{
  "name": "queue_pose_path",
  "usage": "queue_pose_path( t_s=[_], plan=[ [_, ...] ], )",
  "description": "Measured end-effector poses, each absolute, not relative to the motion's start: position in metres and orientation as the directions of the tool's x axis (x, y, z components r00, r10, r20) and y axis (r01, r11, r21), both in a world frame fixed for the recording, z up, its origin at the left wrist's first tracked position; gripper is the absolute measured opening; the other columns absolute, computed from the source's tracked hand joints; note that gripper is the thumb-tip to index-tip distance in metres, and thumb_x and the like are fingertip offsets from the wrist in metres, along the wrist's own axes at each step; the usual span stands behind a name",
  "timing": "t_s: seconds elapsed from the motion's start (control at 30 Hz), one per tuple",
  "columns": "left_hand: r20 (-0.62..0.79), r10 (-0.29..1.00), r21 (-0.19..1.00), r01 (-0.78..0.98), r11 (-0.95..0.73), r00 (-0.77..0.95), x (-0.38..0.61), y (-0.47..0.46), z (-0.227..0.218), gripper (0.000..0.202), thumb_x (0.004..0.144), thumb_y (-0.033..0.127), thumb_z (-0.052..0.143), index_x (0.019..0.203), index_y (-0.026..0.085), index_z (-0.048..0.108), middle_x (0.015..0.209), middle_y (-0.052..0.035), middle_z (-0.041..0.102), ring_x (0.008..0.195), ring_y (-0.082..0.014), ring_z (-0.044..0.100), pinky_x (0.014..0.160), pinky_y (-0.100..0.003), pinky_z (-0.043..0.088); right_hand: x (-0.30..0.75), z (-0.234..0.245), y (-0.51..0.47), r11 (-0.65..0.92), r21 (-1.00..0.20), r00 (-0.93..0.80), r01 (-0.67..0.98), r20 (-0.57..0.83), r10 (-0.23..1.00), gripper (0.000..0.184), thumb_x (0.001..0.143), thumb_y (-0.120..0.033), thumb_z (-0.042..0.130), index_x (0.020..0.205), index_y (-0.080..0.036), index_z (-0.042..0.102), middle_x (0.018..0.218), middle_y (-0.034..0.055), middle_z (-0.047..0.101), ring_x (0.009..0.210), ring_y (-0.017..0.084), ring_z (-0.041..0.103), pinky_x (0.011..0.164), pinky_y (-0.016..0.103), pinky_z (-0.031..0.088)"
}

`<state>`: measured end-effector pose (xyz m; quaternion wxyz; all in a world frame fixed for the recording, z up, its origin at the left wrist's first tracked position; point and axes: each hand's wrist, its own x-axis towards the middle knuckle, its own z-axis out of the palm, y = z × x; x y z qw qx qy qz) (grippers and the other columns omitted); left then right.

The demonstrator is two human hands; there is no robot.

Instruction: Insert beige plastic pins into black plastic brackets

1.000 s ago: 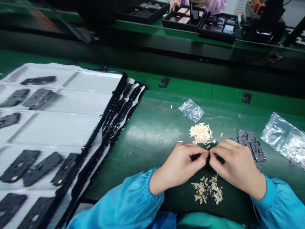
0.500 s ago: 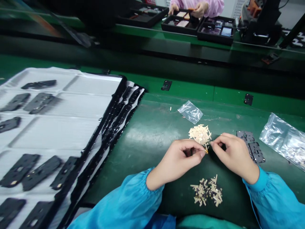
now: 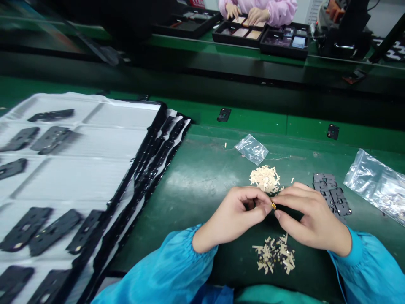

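My left hand (image 3: 242, 211) pinches a small gold-coloured piece (image 3: 273, 205) between thumb and forefinger. From the other side, my right hand (image 3: 308, 213) closes its thumb and forefinger around the same piece; the fingertips hide most of it. Just beyond my hands lies a heap of small cream-coloured strips (image 3: 265, 178). Nearer to me sits a second pile of small pieces (image 3: 274, 254), mixed cream and dark. Thin black plastic plates (image 3: 339, 202) lie beside my right hand, partly covered by it.
At left, a stack of white-lined trays (image 3: 79, 177) carries several black parts (image 3: 27, 228). A small clear bag (image 3: 252, 149) and a larger filled bag (image 3: 376, 185) lie on the green mat (image 3: 177, 185). Across the bench, a person in pink sleeves (image 3: 281, 10) handles pieces in black trays (image 3: 238, 39).
My right hand has moved left and down from beside the cream heap to the gold-coloured piece. My left hand stays nearly in place. The person opposite has lowered a hand into the tray.
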<state>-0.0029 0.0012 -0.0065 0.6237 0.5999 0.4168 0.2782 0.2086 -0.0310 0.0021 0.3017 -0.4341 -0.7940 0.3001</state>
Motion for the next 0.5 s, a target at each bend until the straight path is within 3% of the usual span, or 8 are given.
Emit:
queue_pose_path(
  t_s=[0.2, 0.5],
  plan=[
    [-0.133, 0.832, 0.978, 0.208, 0.021, 0.539, -0.0017, -0.0005, -0.0036, 0.013, 0.08, 0.018, 0.063, 0.072, 0.014, 0.073, 0.066, 0.0001, 0.062, 0.058, -0.0094, 0.05, 0.056, -0.021, 0.04, 0.2081, 0.0039, -0.031, 0.445, -0.758, -0.436, 0.476, 0.236, 0.868, 0.016, 0.093, -0.019, 0.062, 0.094, -0.019, 0.077, 0.082, 0.0026, 0.075, 0.07, 0.017, 0.06, 0.067, 0.033, 0.047],
    [-0.153, 0.789, 0.975, 0.219, 0.024, 0.596, -0.0032, -0.0022, -0.0066, 0.012, 0.077, 0.013, 0.062, 0.07, 0.014, 0.072, 0.063, 0.0021, 0.06, 0.057, -0.0086, 0.048, 0.055, -0.02, 0.04, 0.2111, 0.0097, -0.0297, 0.532, -0.625, -0.559, 0.571, 0.178, 0.81, 0.03, 0.098, -0.017, 0.049, 0.084, -0.017, 0.075, 0.072, 0.0025, 0.069, 0.064, 0.016, 0.049, 0.063, 0.033, 0.039]
  ],
)
